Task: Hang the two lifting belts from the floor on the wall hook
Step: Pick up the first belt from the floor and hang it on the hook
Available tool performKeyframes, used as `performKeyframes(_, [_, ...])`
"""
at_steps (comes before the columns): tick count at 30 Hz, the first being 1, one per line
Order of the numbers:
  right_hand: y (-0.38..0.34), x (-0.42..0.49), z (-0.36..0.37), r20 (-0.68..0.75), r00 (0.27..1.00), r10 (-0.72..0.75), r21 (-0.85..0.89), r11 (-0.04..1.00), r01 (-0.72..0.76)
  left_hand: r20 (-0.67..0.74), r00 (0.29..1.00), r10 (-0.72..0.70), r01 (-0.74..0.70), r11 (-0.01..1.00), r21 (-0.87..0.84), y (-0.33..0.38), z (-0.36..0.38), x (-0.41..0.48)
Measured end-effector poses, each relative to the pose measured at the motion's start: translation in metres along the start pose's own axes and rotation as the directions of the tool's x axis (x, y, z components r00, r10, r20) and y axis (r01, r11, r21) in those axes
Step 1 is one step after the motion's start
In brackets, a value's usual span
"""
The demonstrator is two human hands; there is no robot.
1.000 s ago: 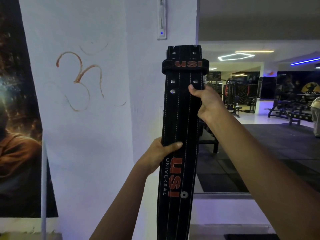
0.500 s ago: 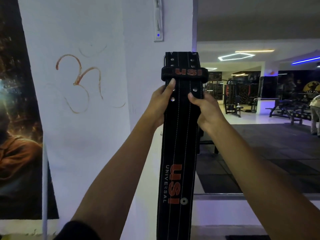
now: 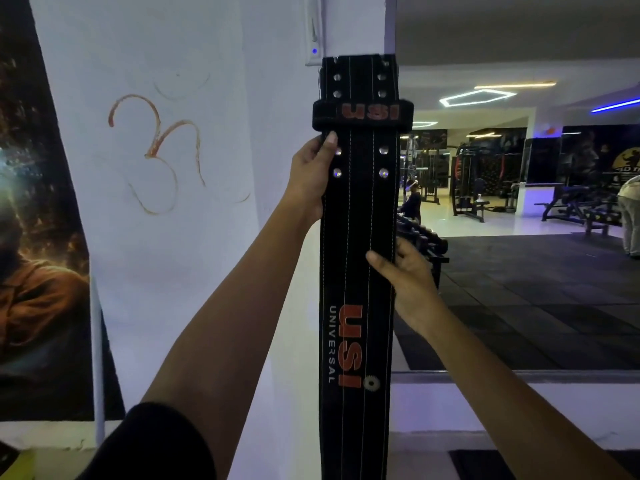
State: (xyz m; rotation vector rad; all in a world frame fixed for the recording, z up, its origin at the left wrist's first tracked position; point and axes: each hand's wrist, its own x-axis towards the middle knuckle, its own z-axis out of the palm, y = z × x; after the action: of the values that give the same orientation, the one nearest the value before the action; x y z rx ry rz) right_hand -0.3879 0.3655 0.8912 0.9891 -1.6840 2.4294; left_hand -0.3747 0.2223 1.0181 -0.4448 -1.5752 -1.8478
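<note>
A black lifting belt (image 3: 360, 209) with orange "USI" lettering hangs upright against the corner of the white wall (image 3: 173, 271), its riveted top end just below a small white device. My left hand (image 3: 311, 174) grips the belt's left edge below the keeper loop. My right hand (image 3: 408, 282) holds the belt's right edge lower down, thumb across the front. The wall hook is hidden behind the belt's top. No second belt is in view.
A white device (image 3: 313, 32) with a blue light is fixed to the wall above the belt. A large mirror (image 3: 519, 202) at the right reflects gym machines, a dumbbell rack and a person. A dark poster (image 3: 31, 237) covers the wall at the left.
The belt's top has risen a little along the wall corner. My right hand has slid down from beside the rivets to the belt's middle; my left hand stays near the keeper loop.
</note>
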Motion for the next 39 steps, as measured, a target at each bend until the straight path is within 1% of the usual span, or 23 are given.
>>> performKeyframes(2, [-0.005,0.003,0.003,-0.004,1.0,-0.024,0.016,1.0,0.024,-0.004,1.0,0.03,-0.03,0.999,-0.019,0.009,0.001,0.005])
performKeyframes(3, [-0.001,-0.003,0.003,0.007,1.0,-0.016,-0.015,1.0,0.016,-0.006,0.999,0.041,-0.041,0.999,-0.032,0.014,0.001,0.007])
performKeyframes(6, [0.025,-0.028,0.0,0.043,0.996,0.079,-0.111,0.991,-0.073,0.007,0.997,0.073,-0.072,0.996,-0.049,0.024,0.0,0.012])
performKeyframes(9, [0.026,-0.025,0.001,-0.004,0.997,0.072,-0.068,0.995,-0.072,0.026,0.995,0.097,-0.096,0.994,-0.061,0.029,0.001,0.012])
performKeyframes(11, [0.013,-0.012,0.005,-0.026,0.999,0.028,-0.017,0.999,-0.029,0.037,0.994,0.104,-0.101,0.993,-0.064,0.032,0.001,0.012])
performKeyframes(13, [0.006,-0.006,0.007,-0.016,1.0,-0.011,0.014,1.0,0.012,0.033,0.994,0.106,-0.104,0.992,-0.068,0.035,0.001,0.012])
performKeyframes(15, [0.012,-0.012,0.006,-0.008,1.0,0.01,-0.022,1.0,-0.011,0.032,0.994,0.103,-0.1,0.993,-0.063,0.035,0.001,0.012])
performKeyframes(17, [0.026,-0.024,0.002,-0.003,0.998,0.069,-0.072,0.995,-0.069,0.035,0.995,0.091,-0.089,0.995,-0.054,0.033,0.0,0.01])
performKeyframes(19, [0.031,-0.028,0.0,-0.011,0.996,0.085,-0.064,0.994,-0.086,0.031,0.997,0.077,-0.075,0.995,-0.058,0.03,0.0,0.009])
performKeyframes(25, [0.006,-0.002,0.002,-0.006,1.0,-0.006,0.002,1.0,0.006,0.022,0.996,0.088,-0.086,0.994,-0.066,0.036,0.002,0.013])
performKeyframes(29, [0.028,-0.018,-0.004,-0.007,0.997,0.083,-0.035,0.996,-0.083,0.047,0.994,0.096,-0.093,0.994,-0.054,0.034,-0.001,0.012])
performKeyframes(31, [0.028,-0.019,-0.004,-0.011,0.994,0.106,-0.044,0.993,-0.106,0.045,0.995,0.091,-0.088,0.995,-0.051,0.03,-0.002,0.01])
performKeyframes(33, [0.014,-0.012,-0.001,0.003,0.997,0.077,-0.069,0.995,-0.077,0.034,0.996,0.087,-0.085,0.995,-0.047,0.029,-0.002,0.008])
performKeyframes(35, [-0.007,0.001,0.007,0.006,1.0,0.022,-0.057,0.998,-0.022,0.021,0.996,0.09,-0.089,0.995,-0.036,0.029,-0.003,0.008])
performKeyframes(37, [-0.032,0.019,0.016,-0.011,0.999,-0.047,-0.014,0.999,0.047,0.013,0.995,0.098,-0.098,0.995,-0.019,0.029,-0.004,0.007])
performKeyframes(39, [-0.055,0.037,0.025,-0.043,0.995,-0.091,-0.016,0.996,0.091,0.02,0.994,0.108,-0.108,0.994,-0.002,0.026,-0.007,0.007])
